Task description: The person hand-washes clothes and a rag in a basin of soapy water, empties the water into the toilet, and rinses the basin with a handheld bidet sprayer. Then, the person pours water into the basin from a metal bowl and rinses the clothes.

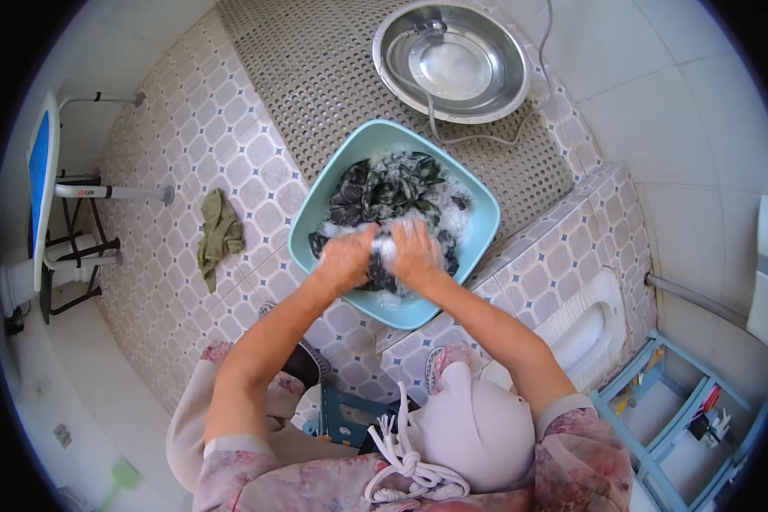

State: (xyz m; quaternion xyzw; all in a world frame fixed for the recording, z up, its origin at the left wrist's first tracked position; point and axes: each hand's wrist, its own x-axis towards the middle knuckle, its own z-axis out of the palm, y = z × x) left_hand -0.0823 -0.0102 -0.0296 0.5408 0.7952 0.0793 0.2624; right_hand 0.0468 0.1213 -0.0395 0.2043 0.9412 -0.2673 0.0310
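Observation:
A light teal basin (309, 230) holds sudsy water and a wet dark garment (392, 183) with a pale leaf-like pattern. At the near side of the basin, my left hand (346, 258) is closed around a bunch of this cloth. Beside it, my right hand (415, 254) grips the same garment, its fingers curled and covered in foam. White suds lie between the two fists. Part of the fabric is hidden under my hands and the foam.
Behind the basin, a steel bowl (508, 81) with a shower head (429, 28) and hose stands on a perforated mat (316, 68). A green cloth (220, 235) lies on the tiles. A squat toilet (593, 328) and blue shelf rack (648, 465) are at right, a folding chair (49, 188) at left.

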